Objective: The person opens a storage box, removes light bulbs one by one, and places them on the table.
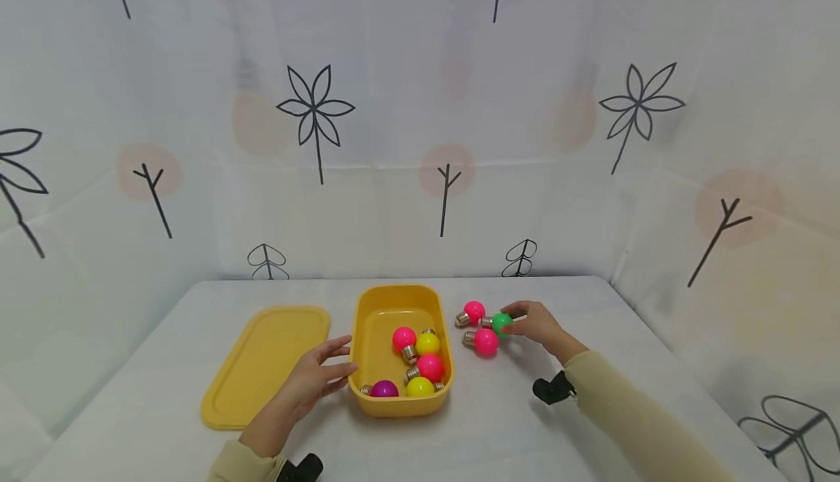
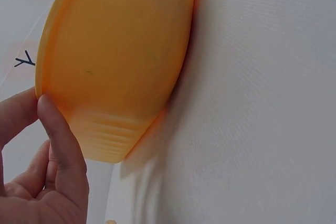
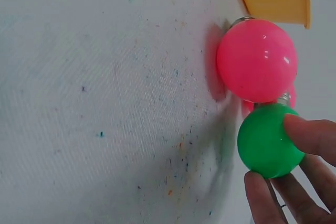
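Note:
A yellow plastic container [image 1: 400, 403] stands on the table with several light bulbs inside: pink, yellow and one purple [image 1: 384, 389]. At its left side my left hand [image 1: 315, 380] holds the rim with thumb and fingertip, as the left wrist view [image 2: 58, 166] shows up close. To the right of the container, my right hand [image 1: 534, 323] pinches a green light bulb [image 1: 502, 323] by its round globe, its metal base pointing left. Two pink bulbs lie beside it, one behind [image 1: 475, 312] and one in front [image 1: 486, 343]. In the right wrist view the green bulb [image 3: 270, 142] is near a pink bulb [image 3: 257, 61].
A flat yellow lid [image 1: 269, 365] lies on the table left of the container. The white-covered table [image 1: 485, 431] meets a patterned cloth backdrop [image 1: 394, 212] behind and at both sides. Black wrist devices [image 1: 553, 389] sit at both sleeves.

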`<state>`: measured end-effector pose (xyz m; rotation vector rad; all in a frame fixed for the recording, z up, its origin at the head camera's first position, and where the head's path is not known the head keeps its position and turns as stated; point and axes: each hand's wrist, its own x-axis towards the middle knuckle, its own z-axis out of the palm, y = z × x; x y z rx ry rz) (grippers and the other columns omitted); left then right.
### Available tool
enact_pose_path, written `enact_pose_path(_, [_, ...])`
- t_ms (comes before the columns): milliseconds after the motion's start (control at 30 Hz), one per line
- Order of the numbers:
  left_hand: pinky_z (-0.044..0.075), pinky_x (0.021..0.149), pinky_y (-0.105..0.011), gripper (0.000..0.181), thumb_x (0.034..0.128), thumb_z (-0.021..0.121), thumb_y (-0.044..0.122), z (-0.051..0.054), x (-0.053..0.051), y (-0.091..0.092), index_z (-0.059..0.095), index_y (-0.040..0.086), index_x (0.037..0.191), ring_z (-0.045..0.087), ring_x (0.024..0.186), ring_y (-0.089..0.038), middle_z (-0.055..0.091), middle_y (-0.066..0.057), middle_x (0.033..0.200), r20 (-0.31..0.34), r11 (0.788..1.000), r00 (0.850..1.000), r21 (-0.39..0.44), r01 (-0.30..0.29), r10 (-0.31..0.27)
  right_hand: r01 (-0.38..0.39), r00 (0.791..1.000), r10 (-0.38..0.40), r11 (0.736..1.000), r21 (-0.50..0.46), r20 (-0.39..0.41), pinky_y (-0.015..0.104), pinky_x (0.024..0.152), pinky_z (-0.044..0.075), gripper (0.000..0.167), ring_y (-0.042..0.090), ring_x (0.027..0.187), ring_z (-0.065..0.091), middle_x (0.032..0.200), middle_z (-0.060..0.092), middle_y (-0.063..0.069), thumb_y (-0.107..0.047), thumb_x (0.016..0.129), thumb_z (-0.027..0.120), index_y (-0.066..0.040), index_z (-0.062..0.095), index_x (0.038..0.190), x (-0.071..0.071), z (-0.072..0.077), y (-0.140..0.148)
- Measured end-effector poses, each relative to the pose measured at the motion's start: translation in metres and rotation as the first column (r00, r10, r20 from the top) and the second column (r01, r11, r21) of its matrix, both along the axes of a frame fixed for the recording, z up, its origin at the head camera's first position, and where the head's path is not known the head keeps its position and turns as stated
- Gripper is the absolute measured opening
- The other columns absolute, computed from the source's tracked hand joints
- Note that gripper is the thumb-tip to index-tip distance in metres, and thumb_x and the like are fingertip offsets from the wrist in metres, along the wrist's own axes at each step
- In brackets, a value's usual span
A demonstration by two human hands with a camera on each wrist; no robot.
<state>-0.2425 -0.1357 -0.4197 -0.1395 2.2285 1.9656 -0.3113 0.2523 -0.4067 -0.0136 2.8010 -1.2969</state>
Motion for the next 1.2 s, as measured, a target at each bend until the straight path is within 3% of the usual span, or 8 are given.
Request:
enact_pose_path(700, [0.053,0.079,-0.035,0.056,0.0818,0.071,0.008,-0.003,0.000,0.001,0.049,0.006,0.133,0.057,0.090,-0.021,0.050,-0.015,0.122,-0.014,1.000,1.000,0.026,0.017,-0.017,-0.030,0.999,0.028,0.999,0.034,0.038,0.045,0.083,0.049,0.043,0.031,0.099,0.054,0.115,0.055,0.022,-0.010,0.081,0.068,0.002,0.057,0.121,-0.002,-0.003,-0.001])
enact_pose_path(1200, [0.053,0.078,-0.035,0.056,0.0813,0.072,0.008,-0.002,-0.001,0.000,0.050,0.006,0.133,0.057,0.088,-0.021,0.050,-0.015,0.122,-0.017,1.000,1.000,0.025,0.009,-0.008,-0.060,0.998,0.061,0.998,0.035,-0.029,0.047,0.085,0.048,0.042,0.035,0.103,0.053,0.118,0.054,0.025,-0.010,0.083,0.067,0.003,0.056,0.121,-0.001,0.021,0.002])
